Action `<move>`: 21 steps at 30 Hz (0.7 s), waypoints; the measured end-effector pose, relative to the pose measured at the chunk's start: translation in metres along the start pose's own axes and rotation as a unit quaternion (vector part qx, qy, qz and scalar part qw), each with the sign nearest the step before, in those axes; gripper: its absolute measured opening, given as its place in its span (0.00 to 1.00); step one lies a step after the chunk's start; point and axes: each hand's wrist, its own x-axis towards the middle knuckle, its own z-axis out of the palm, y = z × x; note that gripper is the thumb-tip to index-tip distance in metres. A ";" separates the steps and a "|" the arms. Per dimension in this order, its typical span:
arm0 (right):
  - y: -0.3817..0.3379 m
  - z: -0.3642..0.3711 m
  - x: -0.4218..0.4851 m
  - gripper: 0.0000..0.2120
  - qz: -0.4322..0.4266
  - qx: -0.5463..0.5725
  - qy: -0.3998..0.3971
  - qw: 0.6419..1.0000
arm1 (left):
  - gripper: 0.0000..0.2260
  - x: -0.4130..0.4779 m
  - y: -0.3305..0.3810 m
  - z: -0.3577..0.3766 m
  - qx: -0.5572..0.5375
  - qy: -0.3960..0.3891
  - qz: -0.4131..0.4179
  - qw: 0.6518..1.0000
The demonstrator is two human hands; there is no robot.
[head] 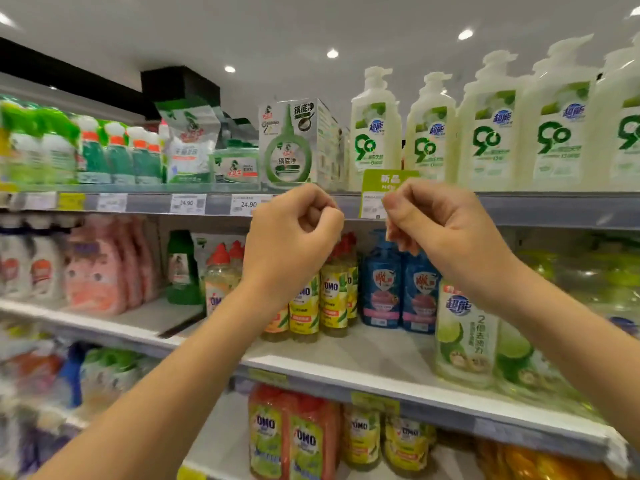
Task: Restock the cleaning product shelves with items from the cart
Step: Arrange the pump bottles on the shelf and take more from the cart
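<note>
My left hand is raised in front of the top shelf's price rail, fingers curled into a loose fist with nothing visible in it. Just to its right, my right hand pinches a small pale slip between thumb and fingers, right below a green "new" shelf tag. White-green pump bottles of dish soap stand in a row on the top shelf behind the hands. The cart is out of view.
A green-and-white box and pouches fill the top shelf's left side. The middle shelf holds yellow OMO bottles, blue pump bottles and lime detergent bottles, with bare board in front.
</note>
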 end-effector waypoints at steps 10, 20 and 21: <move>-0.071 0.150 -0.057 0.19 0.050 0.238 -0.086 0.966 | 0.08 -0.155 -0.005 -0.155 0.046 0.025 -0.191 0.980; -0.156 0.450 -0.093 0.15 0.082 0.372 -0.348 0.856 | 0.05 -0.292 -0.073 -0.401 0.205 0.140 -0.415 0.875; -0.163 0.485 -0.097 0.14 0.094 0.375 -0.373 0.843 | 0.05 -0.311 -0.086 -0.432 0.232 0.136 -0.446 0.853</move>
